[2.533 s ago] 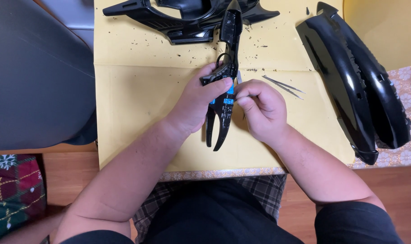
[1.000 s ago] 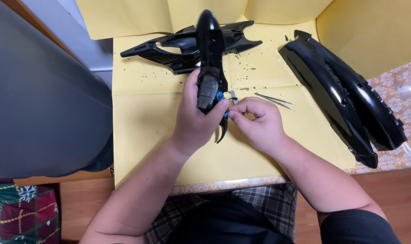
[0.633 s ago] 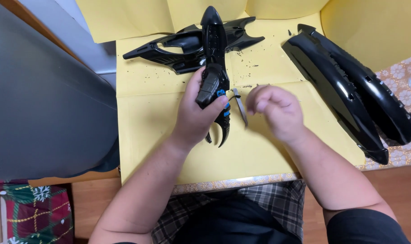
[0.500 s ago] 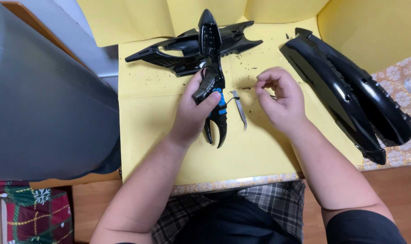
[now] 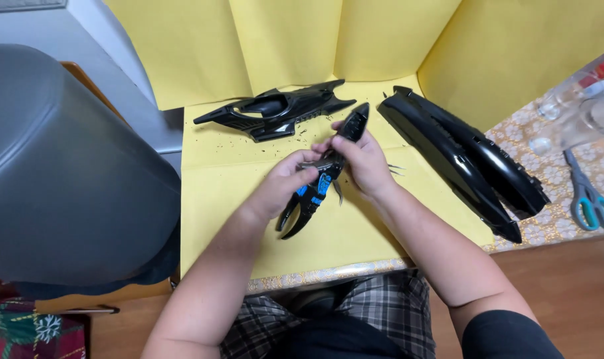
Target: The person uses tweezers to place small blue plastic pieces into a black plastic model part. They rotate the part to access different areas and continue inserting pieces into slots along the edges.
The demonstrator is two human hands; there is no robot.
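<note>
**Both hands on the black model part, over the yellow sheet**

The left hand [image 5: 283, 185] and the right hand [image 5: 363, 159] both grip one long black part [image 5: 323, 178] with blue patches, held just above the yellow sheet [image 5: 229, 199] near its centre. The left hand closes around the part's middle from 8 o'clock; the right hand pinches its upper end from 3 o'clock, fingers curled over it. Its two curved prongs point down toward 7 o'clock, clear of the hands.

At 11 o'clock from the hands a flat black shell [image 5: 275, 110] lies on the sheet, with small dark specks scattered around it. At 2 to 3 o'clock a long black fairing [image 5: 461, 159] lies aslant, its lower end past the sheet's edge. Farther right, scissors [image 5: 591, 199] and a clear cup [image 5: 584, 113] sit on a patterned cloth.

Risks, as a judgement: the prongs look thin, so twisting the two ends against each other could snap one. A slip of the right-hand pinch could drop the part onto the shell. What sits between the fingers is hidden, so any small piece there could fall among the specks.
</note>
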